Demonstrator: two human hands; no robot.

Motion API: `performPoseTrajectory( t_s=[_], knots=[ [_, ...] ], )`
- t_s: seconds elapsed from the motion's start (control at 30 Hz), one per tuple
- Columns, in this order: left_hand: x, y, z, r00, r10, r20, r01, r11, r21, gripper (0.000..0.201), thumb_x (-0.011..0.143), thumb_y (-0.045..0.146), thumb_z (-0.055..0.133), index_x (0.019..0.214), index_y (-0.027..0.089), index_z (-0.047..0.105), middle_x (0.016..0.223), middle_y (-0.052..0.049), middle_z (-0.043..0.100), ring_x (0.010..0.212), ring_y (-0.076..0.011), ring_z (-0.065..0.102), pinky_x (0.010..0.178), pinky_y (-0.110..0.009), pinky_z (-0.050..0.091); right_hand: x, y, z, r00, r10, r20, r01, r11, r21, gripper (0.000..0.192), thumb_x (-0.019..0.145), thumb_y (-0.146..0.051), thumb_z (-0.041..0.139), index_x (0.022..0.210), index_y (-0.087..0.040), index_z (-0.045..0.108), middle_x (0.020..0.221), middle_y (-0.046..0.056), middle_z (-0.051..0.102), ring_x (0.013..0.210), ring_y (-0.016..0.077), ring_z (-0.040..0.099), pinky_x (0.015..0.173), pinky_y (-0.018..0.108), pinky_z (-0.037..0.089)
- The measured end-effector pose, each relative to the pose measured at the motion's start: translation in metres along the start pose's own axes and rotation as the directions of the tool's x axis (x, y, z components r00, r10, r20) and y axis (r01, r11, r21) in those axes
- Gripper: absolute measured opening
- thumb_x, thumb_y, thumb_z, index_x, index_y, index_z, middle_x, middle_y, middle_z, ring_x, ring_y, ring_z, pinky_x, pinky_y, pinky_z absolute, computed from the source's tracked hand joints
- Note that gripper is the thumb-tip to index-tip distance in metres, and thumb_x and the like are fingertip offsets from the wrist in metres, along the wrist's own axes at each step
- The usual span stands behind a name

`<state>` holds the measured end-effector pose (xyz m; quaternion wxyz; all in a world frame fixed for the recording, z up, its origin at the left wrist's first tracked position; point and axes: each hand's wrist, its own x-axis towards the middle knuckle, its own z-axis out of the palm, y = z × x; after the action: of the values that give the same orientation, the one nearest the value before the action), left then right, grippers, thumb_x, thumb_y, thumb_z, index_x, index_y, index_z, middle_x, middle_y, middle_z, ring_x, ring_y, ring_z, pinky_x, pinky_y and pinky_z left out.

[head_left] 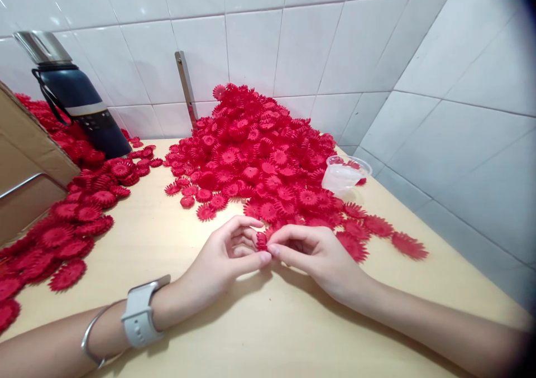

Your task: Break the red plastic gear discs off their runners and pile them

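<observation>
We pinch one small red flower (262,240) between our left hand (228,255) and right hand (314,253), above the tabletop (268,322).

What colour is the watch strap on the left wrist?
White or pale grey; the watch strap shows clearly in the head view, beside a thin metal bangle.

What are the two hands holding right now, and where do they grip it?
Both the left hand and right hand pinch one small red flower piece between fingertips, each gripping an opposite edge, above the table.
</observation>
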<state>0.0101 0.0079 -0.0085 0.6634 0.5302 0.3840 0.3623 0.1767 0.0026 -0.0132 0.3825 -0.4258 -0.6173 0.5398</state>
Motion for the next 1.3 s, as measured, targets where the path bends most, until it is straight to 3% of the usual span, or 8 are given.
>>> performPoseTrajectory(
  t_s=[0.57,0.73,1.0,1.3],
  knots=[
    [0.0,0.0024,0.001,0.996,0.036,-0.083,-0.033,0.999,0.042,0.022,0.065,0.008,0.062,0.083,0.018,0.054,0.078,0.001,0.057,0.077,-0.0134,0.054,0.071,-0.026,0.043,-0.0015,0.0006,0.0,0.996,-0.088,0.026,0.091,0.98,-0.177,0.017,0.082,-0.026,0.05,0.072,-0.016,0.058,0.07,0.002,0.061,0.067,0.014,0.055,0.06,0.024,0.043],
    [0.0,0.0043,-0.0011,0.986,0.035,-0.161,-0.023,0.997,0.071,0.019,0.068,0.009,0.059,0.084,0.018,0.054,0.075,0.001,0.057,0.073,-0.0126,0.053,0.07,-0.026,0.043,-0.0009,0.0024,-0.0016,0.995,-0.069,-0.066,0.06,0.99,-0.13,0.018,0.083,-0.029,0.048,0.071,-0.017,0.055,0.065,0.0,0.058,0.062,0.0138,0.056,0.059,0.024,0.044],
    [0.0014,0.0021,-0.0018,0.974,0.06,-0.219,-0.044,0.996,0.08,0.02,0.066,0.007,0.057,0.083,0.018,0.052,0.074,0.001,0.056,0.072,-0.0128,0.053,0.068,-0.025,0.041,-0.0005,0.0022,-0.0018,0.997,-0.041,-0.067,0.039,0.998,-0.041,0.017,0.083,-0.03,0.047,0.071,-0.017,0.051,0.064,-0.001,0.054,0.06,0.0128,0.055,0.058,0.024,0.045],
    [-0.0005,-0.0019,-0.0025,0.973,0.123,-0.193,-0.102,0.988,0.115,0.018,0.07,0.009,0.056,0.083,0.019,0.049,0.075,0.003,0.052,0.072,-0.0109,0.05,0.065,-0.023,0.039,0.0017,0.0035,-0.0011,0.96,-0.092,-0.266,0.06,0.99,-0.127,0.019,0.081,-0.032,0.049,0.068,-0.018,0.048,0.065,-0.002,0.048,0.061,0.0122,0.047,0.056,0.022,0.039]
  ],
)
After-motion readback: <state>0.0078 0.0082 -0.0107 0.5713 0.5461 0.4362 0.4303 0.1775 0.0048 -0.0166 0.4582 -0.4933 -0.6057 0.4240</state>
